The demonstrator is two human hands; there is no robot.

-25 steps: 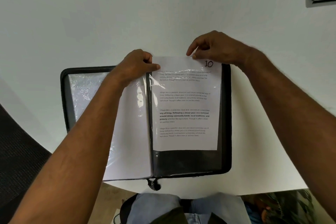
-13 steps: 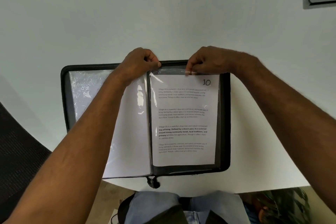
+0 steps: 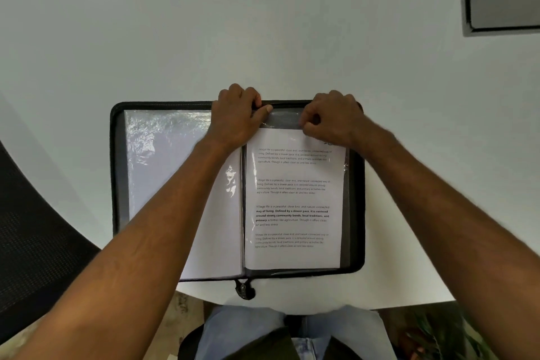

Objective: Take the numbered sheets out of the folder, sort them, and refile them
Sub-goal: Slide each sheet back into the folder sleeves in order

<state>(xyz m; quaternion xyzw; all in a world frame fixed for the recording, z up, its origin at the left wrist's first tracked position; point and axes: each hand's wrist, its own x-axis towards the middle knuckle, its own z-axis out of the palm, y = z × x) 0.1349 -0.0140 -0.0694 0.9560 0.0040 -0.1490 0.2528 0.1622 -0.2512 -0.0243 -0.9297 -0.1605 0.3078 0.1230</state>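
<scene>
A black zip folder (image 3: 117, 172) lies open on the white table (image 3: 263, 23) in front of me. Its right page is a clear sleeve (image 3: 285, 118) with a printed sheet (image 3: 292, 202) sitting deep inside it; the sheet's number is hidden under my right hand. My left hand (image 3: 236, 117) pinches the sleeve's top edge near the spine. My right hand (image 3: 330, 117) pinches the sleeve's top at the sheet's upper edge. The left page (image 3: 163, 161) is a glossy sleeve showing a blank white sheet.
A black mesh chair (image 3: 35, 248) stands at the left. A grey recessed panel (image 3: 502, 0) sits in the table's far right corner. The folder's zip pull (image 3: 244, 289) hangs over the table's near edge, above my lap.
The sheet marked 10 has slid down from sticking out above the sleeve to sitting fully inside it. Both hands came down toward the folder's top edge with it.
</scene>
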